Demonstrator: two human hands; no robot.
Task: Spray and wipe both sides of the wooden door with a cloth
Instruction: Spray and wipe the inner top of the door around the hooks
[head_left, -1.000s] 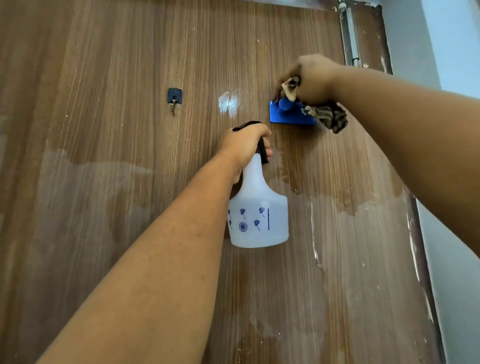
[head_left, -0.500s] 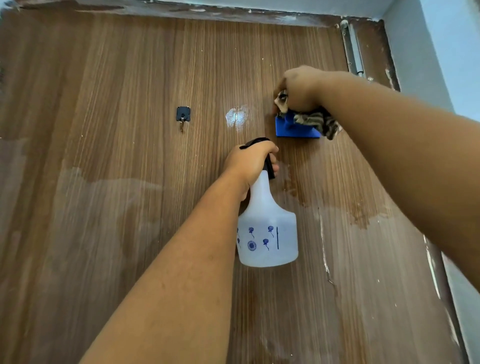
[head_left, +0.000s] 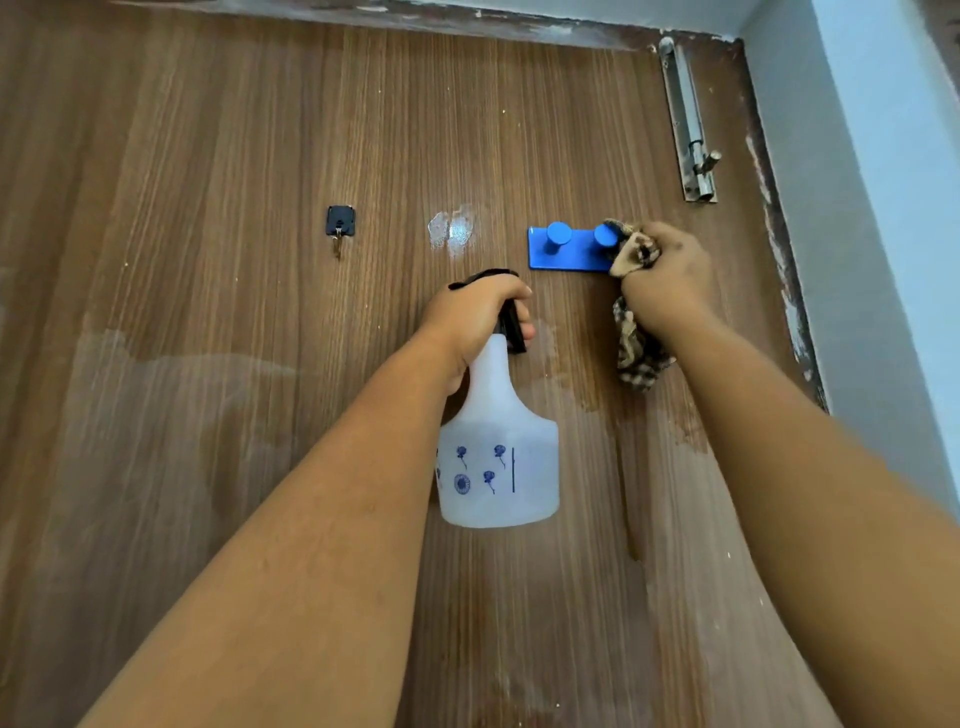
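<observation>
The wooden door (head_left: 218, 156) fills the view, with wet patches across its lower half. My left hand (head_left: 478, 317) grips the black trigger head of a white spray bottle (head_left: 498, 457) printed with blue flowers, its body hanging below my fist. My right hand (head_left: 665, 275) grips a bunched brown patterned cloth (head_left: 636, 353) and holds it against the right end of a blue hook rack (head_left: 561, 254) fixed to the door. One tail of the cloth dangles under my wrist.
A small black hook with a key (head_left: 340, 223) hangs on the door to the left. A shiny glue-like smear (head_left: 451, 228) sits between it and the rack. A metal slide bolt (head_left: 688, 124) runs near the door's top right edge, beside the pale wall (head_left: 872, 208).
The view has tilted upward, showing the door's top edge and the bolt. My right hand with the cloth has moved rightward off the rack, uncovering both blue pegs. The left hand stays on the bottle.
</observation>
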